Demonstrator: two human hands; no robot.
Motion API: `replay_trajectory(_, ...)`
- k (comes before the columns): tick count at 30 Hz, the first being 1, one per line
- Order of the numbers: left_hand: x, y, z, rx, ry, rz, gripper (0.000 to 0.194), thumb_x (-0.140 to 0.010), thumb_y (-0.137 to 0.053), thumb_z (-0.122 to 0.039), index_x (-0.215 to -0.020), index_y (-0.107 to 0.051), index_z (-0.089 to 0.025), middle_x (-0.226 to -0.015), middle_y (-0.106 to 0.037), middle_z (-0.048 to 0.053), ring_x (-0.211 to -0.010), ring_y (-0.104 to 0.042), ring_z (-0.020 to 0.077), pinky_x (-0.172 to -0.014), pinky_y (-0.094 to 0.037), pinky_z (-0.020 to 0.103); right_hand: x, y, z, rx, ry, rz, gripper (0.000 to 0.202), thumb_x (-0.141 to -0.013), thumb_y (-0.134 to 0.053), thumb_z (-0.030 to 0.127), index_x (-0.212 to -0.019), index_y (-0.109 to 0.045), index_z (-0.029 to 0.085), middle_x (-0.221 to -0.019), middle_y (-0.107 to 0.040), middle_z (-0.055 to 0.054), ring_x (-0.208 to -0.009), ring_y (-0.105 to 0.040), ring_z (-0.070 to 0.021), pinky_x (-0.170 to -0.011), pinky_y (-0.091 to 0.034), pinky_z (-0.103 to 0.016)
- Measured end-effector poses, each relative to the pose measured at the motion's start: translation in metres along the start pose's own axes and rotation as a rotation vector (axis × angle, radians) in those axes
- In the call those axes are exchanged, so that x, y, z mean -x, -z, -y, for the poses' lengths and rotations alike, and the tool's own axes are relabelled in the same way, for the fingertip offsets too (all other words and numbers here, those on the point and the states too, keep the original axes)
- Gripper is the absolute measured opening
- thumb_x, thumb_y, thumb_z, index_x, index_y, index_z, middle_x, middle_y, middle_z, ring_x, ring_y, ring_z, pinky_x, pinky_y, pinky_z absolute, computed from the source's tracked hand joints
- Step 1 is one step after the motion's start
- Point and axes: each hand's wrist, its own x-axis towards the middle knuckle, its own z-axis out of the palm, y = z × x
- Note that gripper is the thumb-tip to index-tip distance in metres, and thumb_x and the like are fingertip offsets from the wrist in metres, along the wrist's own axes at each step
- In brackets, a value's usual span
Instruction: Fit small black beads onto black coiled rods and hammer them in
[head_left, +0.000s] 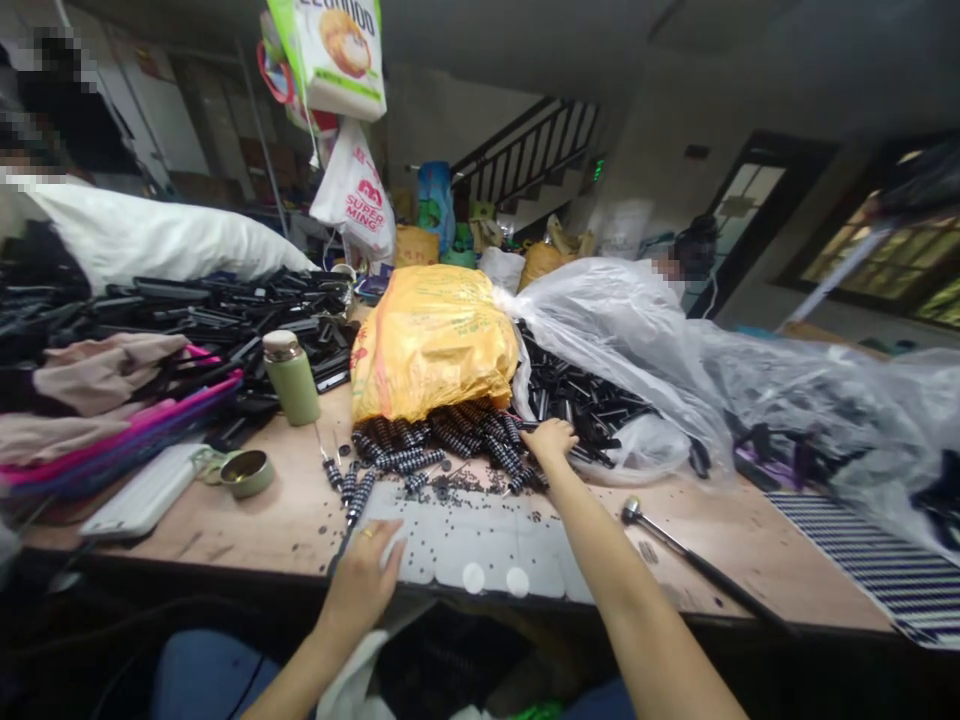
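My left hand [366, 568], with a ring on one finger, hovers at the table's front edge, thumb and forefinger apart. Beside it lies a dark rod with a black-and-white ribbed end [360, 497]; its lower part runs behind the hand. My right hand [551, 440] reaches out to the edge of a heap of black plastic pieces [581, 395], its thumb and fingers spread over them; the fingertips are partly hidden. Black-and-white ribbed brush-like heads [409, 458] spill from a yellow plastic bag [435, 345]. Small dark bits and two white discs [474, 577] lie on a grey sheet [450, 540].
A hammer [690, 555] lies to the right, near a striped mat [847, 560]. Clear plastic sheeting [622, 310] covers the back right. On the left are a green flask [290, 380], a cup-shaped lid [246, 473], a white power bank-like case [146, 490] and more black pieces [217, 310].
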Motion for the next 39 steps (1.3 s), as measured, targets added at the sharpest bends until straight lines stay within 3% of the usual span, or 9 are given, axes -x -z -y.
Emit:
replay_trajectory(3,-0.024,0.008,0.027,-0.239,0.091,-0.174,0.032,-0.084,-0.038,-0.028,-0.107,-0.054,-0.013,-0.097,-0.057,0.013,-0.095,-0.052,0.0262,-0.085,-0.042,0.04,-0.002,0.002,-0.009,0.024,0.029,-0.003,0.058,-0.071,-0.057,0.043,-0.112,-0.049,0.002,-0.114,-0.046,-0.026,-0.108,-0.041,-0.0346,-0.084,-0.031,-0.045)
replay_trajectory(9,-0.075,0.002,0.031,-0.473,0.116,-0.149,0.035,-0.084,-0.035,-0.022,-0.111,-0.053,-0.008,-0.092,-0.055,0.016,-0.088,-0.05,0.0259,-0.078,-0.04,0.036,0.008,0.008,-0.019,0.05,0.114,-0.033,0.051,-0.071,-0.057,0.04,-0.112,-0.05,0.009,-0.112,-0.049,-0.02,-0.106,-0.041,-0.0342,-0.083,-0.032,-0.045)
replay_trajectory(15,-0.108,-0.002,0.017,-0.596,0.012,0.071,0.026,-0.082,-0.036,-0.016,-0.091,-0.059,-0.011,-0.093,-0.058,0.016,-0.094,-0.048,0.0297,-0.075,-0.038,0.039,0.021,0.016,-0.012,-0.016,0.307,-0.136,0.041,-0.082,-0.044,0.032,-0.12,-0.043,0.018,-0.127,-0.039,-0.013,-0.115,-0.034,-0.0272,-0.09,-0.028,-0.037)
replay_trajectory(21,-0.122,0.004,0.036,-0.549,-0.071,0.183,0.025,-0.079,-0.036,-0.01,-0.082,-0.06,-0.012,-0.085,-0.062,0.014,-0.088,-0.054,0.0263,-0.073,-0.04,0.036,0.002,0.018,-0.027,-0.012,0.187,-0.067,0.045,-0.078,-0.052,0.039,-0.115,-0.048,0.015,-0.112,-0.05,-0.016,-0.103,-0.046,-0.0277,-0.082,-0.036,-0.035)
replay_trajectory(26,-0.102,0.02,0.013,-0.237,-0.141,0.09,0.027,-0.079,-0.043,-0.027,-0.097,-0.058,-0.015,-0.092,-0.062,0.009,-0.087,-0.056,0.0215,-0.078,-0.042,0.032,0.002,0.002,-0.014,-0.031,0.08,-0.028,0.078,-0.062,-0.059,0.063,-0.112,-0.048,0.005,-0.109,-0.049,-0.023,-0.101,-0.048,-0.0339,-0.081,-0.037,-0.04)
replay_trajectory(28,-0.087,0.019,-0.009,-0.176,-0.146,0.163,0.021,-0.075,-0.048,-0.027,-0.087,-0.061,-0.016,-0.085,-0.062,0.006,-0.082,-0.056,0.0206,-0.077,-0.043,0.032,0.003,-0.002,-0.003,-0.039,0.031,-0.022,0.083,-0.06,-0.059,0.064,-0.112,-0.046,0.001,-0.109,-0.049,-0.027,-0.102,-0.047,-0.0357,-0.082,-0.035,-0.043)
replay_trajectory(31,-0.068,0.0,-0.036,-0.107,-0.159,0.324,0.014,-0.073,-0.05,-0.021,-0.073,-0.063,-0.016,-0.075,-0.059,0.006,-0.076,-0.056,0.02,-0.073,-0.043,0.031,0.0,-0.001,0.006,-0.053,-0.012,-0.016,0.08,-0.061,-0.061,0.06,-0.112,-0.046,0.0,-0.11,-0.048,-0.029,-0.105,-0.045,-0.0366,-0.084,-0.033,-0.045)
replay_trajectory(36,-0.059,-0.047,-0.041,0.373,-0.073,0.164,0.028,-0.08,-0.046,-0.034,-0.099,-0.058,-0.017,-0.091,-0.06,0.007,-0.088,-0.054,0.0201,-0.081,-0.042,0.034,0.003,0.025,0.0,-0.084,0.007,-0.043,0.075,-0.063,-0.061,0.053,-0.114,-0.045,0.0,-0.113,-0.048,-0.027,-0.107,-0.044,-0.0364,-0.088,-0.033,-0.045)
replay_trajectory(39,-0.06,-0.053,-0.041,0.773,0.171,0.157,0.039,-0.084,-0.037,-0.041,-0.112,-0.049,-0.016,-0.069,-0.054,0.0,-0.059,-0.053,0.012,-0.055,-0.044,0.024,0.036,0.044,-0.012,-0.235,0.303,-0.037,0.076,-0.066,-0.06,0.051,-0.123,-0.038,0.005,-0.121,-0.045,-0.021,-0.113,-0.041,-0.0301,-0.095,-0.031,-0.039)
